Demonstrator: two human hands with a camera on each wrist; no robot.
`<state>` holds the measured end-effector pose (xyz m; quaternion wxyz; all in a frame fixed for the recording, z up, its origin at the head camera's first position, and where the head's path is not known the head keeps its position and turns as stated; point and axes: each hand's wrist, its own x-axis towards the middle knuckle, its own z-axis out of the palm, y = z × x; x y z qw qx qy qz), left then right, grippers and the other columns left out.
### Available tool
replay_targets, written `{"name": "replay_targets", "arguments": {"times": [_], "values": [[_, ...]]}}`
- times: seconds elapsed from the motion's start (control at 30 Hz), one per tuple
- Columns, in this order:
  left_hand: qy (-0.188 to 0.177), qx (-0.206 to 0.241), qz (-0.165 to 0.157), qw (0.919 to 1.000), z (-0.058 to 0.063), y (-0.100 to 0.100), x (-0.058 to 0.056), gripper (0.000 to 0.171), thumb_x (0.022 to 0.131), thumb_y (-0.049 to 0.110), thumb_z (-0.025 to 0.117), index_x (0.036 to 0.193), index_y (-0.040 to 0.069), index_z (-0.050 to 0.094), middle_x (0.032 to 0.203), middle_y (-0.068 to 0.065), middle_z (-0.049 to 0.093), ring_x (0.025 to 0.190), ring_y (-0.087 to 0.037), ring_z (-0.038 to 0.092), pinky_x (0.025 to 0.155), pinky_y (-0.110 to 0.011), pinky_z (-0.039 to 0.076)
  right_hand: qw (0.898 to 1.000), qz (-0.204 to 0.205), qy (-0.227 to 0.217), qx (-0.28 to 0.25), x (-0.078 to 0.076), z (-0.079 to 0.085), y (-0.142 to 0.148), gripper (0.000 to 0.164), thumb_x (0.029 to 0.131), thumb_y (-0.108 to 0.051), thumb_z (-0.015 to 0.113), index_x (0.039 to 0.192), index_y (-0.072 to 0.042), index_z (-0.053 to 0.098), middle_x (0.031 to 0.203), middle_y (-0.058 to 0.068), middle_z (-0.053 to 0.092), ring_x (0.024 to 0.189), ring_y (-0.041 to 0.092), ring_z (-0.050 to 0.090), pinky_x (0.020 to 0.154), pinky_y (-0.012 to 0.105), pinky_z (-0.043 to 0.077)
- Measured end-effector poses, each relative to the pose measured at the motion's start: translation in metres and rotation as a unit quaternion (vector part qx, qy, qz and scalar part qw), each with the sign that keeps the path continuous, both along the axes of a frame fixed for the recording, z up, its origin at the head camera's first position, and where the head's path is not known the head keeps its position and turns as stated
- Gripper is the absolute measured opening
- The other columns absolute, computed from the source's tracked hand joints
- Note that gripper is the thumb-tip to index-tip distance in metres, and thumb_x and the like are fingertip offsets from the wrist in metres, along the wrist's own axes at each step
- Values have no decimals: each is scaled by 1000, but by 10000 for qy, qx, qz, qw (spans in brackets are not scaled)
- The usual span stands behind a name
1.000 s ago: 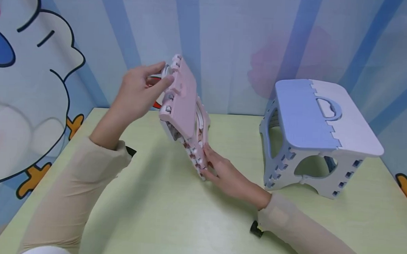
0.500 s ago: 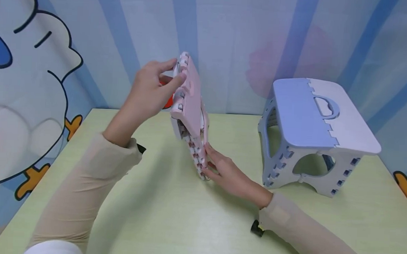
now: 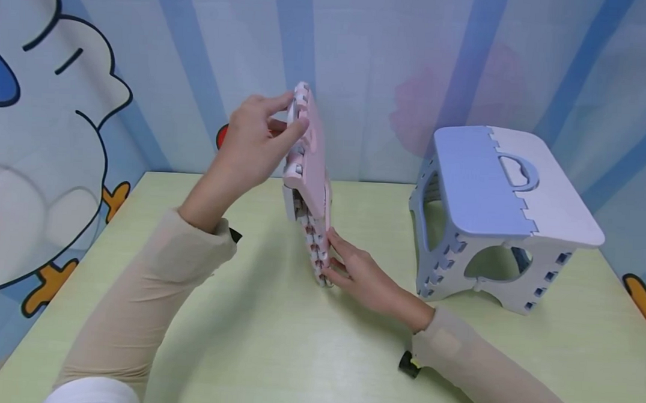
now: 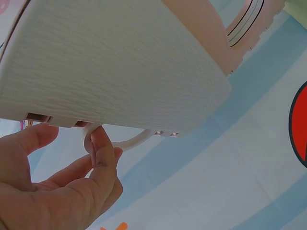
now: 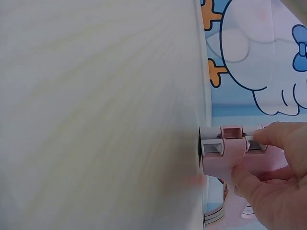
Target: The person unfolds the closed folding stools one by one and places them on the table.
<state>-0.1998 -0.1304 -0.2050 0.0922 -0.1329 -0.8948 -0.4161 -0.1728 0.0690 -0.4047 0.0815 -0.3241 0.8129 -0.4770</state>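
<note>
A pink and white folding stool [image 3: 315, 165] stands on edge on the table, folded nearly flat, its pink seat half facing right. My left hand [image 3: 255, 141] grips its upper edge, thumb on the near side. In the left wrist view, fingers of that hand hook through the stool's carrying handle [image 4: 136, 141], below the white seat half [image 4: 110, 62]. Lower down, my right hand [image 3: 365, 278] pinches the leg section near the tabletop. The right wrist view shows its thumb and a finger on the hinged pink leg [image 5: 223, 160].
To the right, a blue and white folding stool [image 3: 465, 177] stands unfolded on the pale green table [image 3: 294, 356]. Behind the table hangs a striped cartoon backdrop [image 3: 350, 64], close to the pink stool's far side.
My left hand has moved right, swinging the upper part of the pink and white stool more upright; its seat and legs now lie closer together. The right hand keeps its place.
</note>
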Motion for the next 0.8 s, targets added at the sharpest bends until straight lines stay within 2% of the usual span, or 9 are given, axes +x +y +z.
{"name": "replay_targets", "arguments": {"times": [0.17,0.47,0.8], "values": [[34,-68,-3,10000,0,4,-1,60,90,45,51,142,21,33,123,-7,41,96,-4,57,66,-24,52,10000,7,76,10,0,-1,2,72,91,-11,56,146,-2,10,151,8,15,131,13,31,93,24,40],[-2,76,-97,9999,0,13,-2,59,91,39,54,142,18,31,120,-8,39,95,-3,58,67,-23,52,9997,32,-243,-78,0,0,4,73,91,-11,56,146,-10,8,151,4,13,132,12,28,94,27,40],[-46,159,-257,9995,1,21,-4,61,90,37,55,142,17,30,118,-8,37,96,-4,58,68,-23,52,9992,35,-383,-122,-1,-1,6,74,92,-11,55,146,-11,5,151,3,10,133,10,25,95,25,38]]}}
